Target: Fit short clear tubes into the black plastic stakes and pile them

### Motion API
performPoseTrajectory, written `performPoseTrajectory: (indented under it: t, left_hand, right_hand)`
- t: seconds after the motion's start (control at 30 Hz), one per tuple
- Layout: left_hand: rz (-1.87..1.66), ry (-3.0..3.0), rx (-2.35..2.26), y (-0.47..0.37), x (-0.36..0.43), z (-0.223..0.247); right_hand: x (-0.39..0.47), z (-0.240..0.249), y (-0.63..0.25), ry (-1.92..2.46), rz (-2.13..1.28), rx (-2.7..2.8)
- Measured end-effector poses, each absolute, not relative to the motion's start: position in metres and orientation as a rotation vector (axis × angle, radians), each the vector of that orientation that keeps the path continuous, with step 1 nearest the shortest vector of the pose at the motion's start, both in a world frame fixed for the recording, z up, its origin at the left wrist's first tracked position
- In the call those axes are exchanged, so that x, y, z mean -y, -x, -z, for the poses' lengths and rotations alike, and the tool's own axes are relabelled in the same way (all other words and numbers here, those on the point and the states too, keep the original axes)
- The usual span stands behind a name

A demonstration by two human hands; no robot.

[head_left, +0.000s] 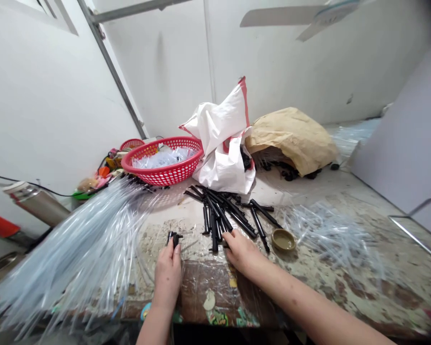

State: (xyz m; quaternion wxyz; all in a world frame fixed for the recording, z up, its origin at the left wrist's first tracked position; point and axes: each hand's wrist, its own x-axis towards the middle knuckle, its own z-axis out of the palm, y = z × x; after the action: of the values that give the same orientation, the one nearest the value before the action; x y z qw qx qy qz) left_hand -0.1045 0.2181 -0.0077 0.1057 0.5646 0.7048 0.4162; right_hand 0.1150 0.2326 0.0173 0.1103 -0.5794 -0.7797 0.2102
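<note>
My left hand (168, 270) is closed around short black plastic tubes (175, 238), whose ends stick up past the thumb and fingers. A loose pile of similar black plastic tubes (233, 213) lies at the middle of the table, some with small side nubs. At the pile's near edge, my right hand (242, 251) has its fingers curled on one black tube; its fingertips are partly hidden. Just right of the pile stands a small round bowl (283, 239) with what looks like liquid inside.
Long clear plastic tubes (93, 244) fan across the left side. Short clear tubes (330, 235) lie scattered at right. Behind are a red basket (165, 178), a white sack (224, 163) and a brown paper bag (294, 134). A steel flask (39, 203) stands far left.
</note>
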Motion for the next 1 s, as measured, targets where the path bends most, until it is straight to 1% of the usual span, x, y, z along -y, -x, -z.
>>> performPoseTrajectory:
  t: [0.13,0.2,0.27,0.37,0.43,0.53,0.6,0.63,0.7,0.73,0.87,1.0]
  left_hand:
    - [-1.293,-1.740,-2.136,0.103,-0.235,0.008]
    - [-1.364,-1.907,-2.071,0.088,-0.232,0.000]
    - [-1.416,-2.179,-1.845,0.064,-0.224,-0.009]
    - [-1.405,-2.454,-1.346,0.022,-0.209,-0.014]
    - [-1.435,-2.426,-1.100,0.000,-0.201,-0.012]
    - [-1.429,-2.050,-1.106,-0.018,-0.193,-0.009]
    - [-1.332,-1.696,-1.167,-0.024,-0.188,-0.009]
    - [-1.270,-1.524,-1.164,-0.026,-0.186,-0.010]
    - [-1.153,-1.231,-1.108,-0.031,-0.181,-0.009]
    - [-1.105,-1.117,-1.072,-0.034,-0.179,-0.007]
    - [-0.978,-0.855,-0.972,-0.041,-0.174,0.006]
    - [-0.963,-0.768,-0.949,-0.041,-0.173,0.010]
  right_hand:
    - [-0.241,-0.019,-0.123,1.704,-0.623,2.219]
    - [-0.238,-0.029,-0.134,1.672,-0.677,2.118]
    - [-0.227,-0.046,-0.145,1.578,-0.808,1.966]
    - [-0.200,-0.076,-0.156,1.344,-0.997,1.817]
    - [-0.183,-0.091,-0.163,1.235,-1.069,1.816]
    - [-0.178,-0.096,-0.186,1.279,-1.190,1.749]
    - [-0.195,-0.086,-0.212,1.431,-1.109,1.690]
    - [-0.208,-0.078,-0.226,1.536,-0.966,1.688]
    - [-0.238,-0.059,-0.252,1.876,-0.529,1.741]
    - [-0.253,-0.049,-0.263,1.955,-0.452,1.731]
    - [-0.290,-0.017,-0.281,2.084,-0.403,1.727]
    - [-0.296,-0.003,-0.280,2.095,-0.440,1.737]
